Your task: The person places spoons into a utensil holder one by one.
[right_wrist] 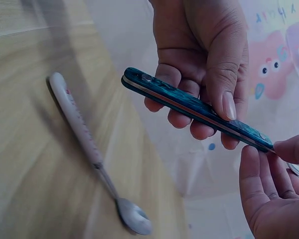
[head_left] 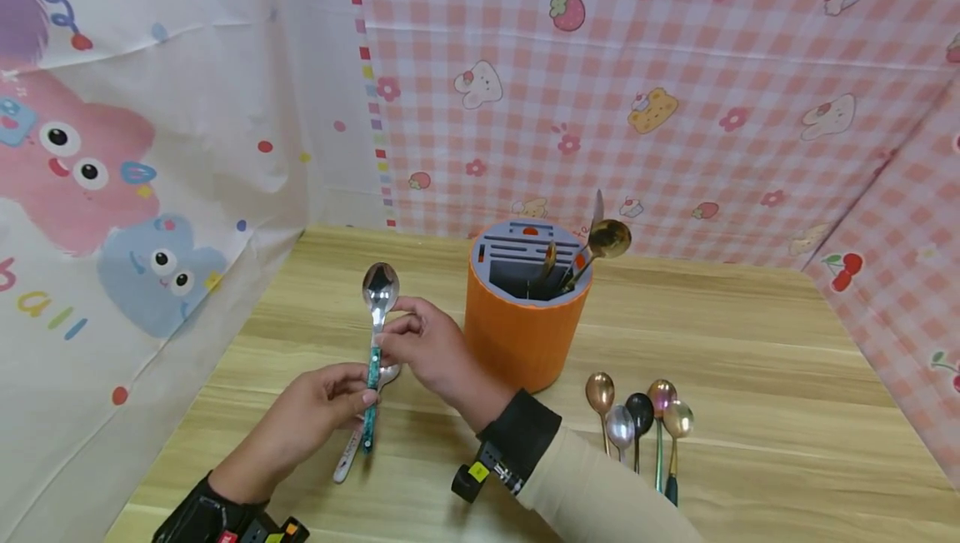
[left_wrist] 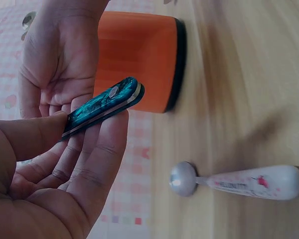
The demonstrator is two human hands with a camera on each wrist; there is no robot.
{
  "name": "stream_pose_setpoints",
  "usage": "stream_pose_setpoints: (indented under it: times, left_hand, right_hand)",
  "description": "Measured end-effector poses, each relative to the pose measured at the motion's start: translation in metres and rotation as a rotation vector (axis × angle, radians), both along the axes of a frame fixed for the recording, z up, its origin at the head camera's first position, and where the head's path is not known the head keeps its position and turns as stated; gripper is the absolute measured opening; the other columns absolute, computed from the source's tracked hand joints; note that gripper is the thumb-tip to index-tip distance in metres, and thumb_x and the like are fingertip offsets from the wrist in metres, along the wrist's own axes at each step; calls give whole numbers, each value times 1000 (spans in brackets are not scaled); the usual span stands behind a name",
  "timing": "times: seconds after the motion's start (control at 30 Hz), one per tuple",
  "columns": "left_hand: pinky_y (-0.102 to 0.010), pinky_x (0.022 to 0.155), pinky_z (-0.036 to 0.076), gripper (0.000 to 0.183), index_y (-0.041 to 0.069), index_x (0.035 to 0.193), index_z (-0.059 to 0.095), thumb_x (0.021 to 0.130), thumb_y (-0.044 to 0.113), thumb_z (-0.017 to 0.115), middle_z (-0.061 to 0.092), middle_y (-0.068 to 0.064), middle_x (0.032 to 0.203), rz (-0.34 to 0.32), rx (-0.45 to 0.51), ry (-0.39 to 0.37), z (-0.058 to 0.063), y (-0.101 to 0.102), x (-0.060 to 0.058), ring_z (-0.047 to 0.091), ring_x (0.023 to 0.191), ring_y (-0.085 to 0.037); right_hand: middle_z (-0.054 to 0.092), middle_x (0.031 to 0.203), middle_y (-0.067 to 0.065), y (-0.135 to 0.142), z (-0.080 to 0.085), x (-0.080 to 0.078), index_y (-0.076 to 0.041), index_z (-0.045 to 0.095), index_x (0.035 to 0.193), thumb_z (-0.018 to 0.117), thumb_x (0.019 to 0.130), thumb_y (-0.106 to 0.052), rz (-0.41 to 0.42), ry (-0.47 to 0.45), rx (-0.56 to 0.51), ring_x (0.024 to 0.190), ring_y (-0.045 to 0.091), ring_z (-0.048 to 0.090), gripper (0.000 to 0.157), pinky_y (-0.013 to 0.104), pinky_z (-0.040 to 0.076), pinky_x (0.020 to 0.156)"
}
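Both hands hold one spoon (head_left: pixel 381 283) with a teal marbled handle (right_wrist: pixel 189 105), raised above the table, bowl pointing up and away. My left hand (head_left: pixel 303 420) pinches the handle between thumb and fingers. Higher up, near where the handle meets the metal neck, my right hand (head_left: pixel 431 351) pinches it with thumb and fingertips. Below on the table lies a smaller spoon with a white printed handle (left_wrist: pixel 256 182), partly hidden in the head view by the held spoon and the left hand.
An orange round cutlery holder (head_left: pixel 521 343) with a grey slotted top stands beyond the right hand; a gold ladle (head_left: pixel 609 238) and other utensils stick out of it. Several spoons, including a black one (head_left: pixel 640 412), lie right of the right forearm. Patterned cloth walls (head_left: pixel 645 43) border the table.
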State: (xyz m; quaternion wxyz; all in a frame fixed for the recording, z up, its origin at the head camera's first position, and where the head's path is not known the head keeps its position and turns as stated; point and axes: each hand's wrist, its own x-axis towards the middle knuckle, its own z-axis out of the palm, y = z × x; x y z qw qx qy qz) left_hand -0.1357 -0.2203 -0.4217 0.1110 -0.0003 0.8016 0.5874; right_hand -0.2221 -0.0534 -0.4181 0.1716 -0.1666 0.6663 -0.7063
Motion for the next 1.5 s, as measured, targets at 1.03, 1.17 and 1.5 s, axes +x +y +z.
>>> stream_pose_setpoints:
  times: [1.03, 1.17, 1.5]
  left_hand:
    - [-36, 75, 58, 23, 1, 116, 62, 96, 13, 63, 68, -12, 98, -144, -114, 144, 53, 42, -17, 68, 83, -21]
    - [-35, 74, 58, 20, 1, 112, 63, 96, 12, 64, 68, -12, 93, -174, -126, 180, 60, 47, -17, 68, 81, -20]
    - [-37, 75, 57, 23, 5, 115, 64, 96, 17, 65, 70, -8, 93, -202, -191, 218, 73, 59, -21, 67, 80, -17]
  right_hand:
    - [64, 105, 20, 57, 62, 3, -5, 47, 134, 65, 93, -3, 32, 148, 34, 83, 25, 67, 44, 37, 57, 80]
    - [65, 104, 20, 64, 67, 4, -5, 48, 133, 65, 93, -3, 24, 190, 48, 83, 27, 67, 43, 38, 57, 79]
    - [65, 102, 17, 80, 81, 5, -6, 50, 131, 66, 93, -5, 8, 239, 57, 82, 27, 66, 42, 37, 56, 80]
